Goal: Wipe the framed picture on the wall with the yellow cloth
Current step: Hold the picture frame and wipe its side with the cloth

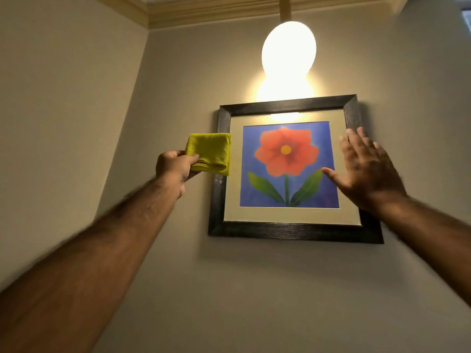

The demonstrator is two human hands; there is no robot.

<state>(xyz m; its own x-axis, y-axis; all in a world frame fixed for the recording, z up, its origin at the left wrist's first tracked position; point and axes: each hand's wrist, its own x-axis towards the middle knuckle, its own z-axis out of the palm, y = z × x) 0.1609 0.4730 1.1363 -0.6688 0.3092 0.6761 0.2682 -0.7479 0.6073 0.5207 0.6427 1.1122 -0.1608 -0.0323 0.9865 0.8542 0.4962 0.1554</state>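
Observation:
A framed picture (285,231) hangs on the wall, with a dark frame, a cream mat and a red flower on blue. My left hand (175,166) is raised at the frame's left side, shut on a folded yellow cloth (210,152). The cloth overlaps the frame's left edge. My right hand (367,169) is open with fingers spread, in front of the picture's right side; it covers part of the right frame edge. Whether it touches the frame I cannot tell.
A bright round lamp (289,49) glows on the wall just above the frame. A wall corner (132,118) runs down to the left of my left hand. Moulding (229,14) lines the ceiling.

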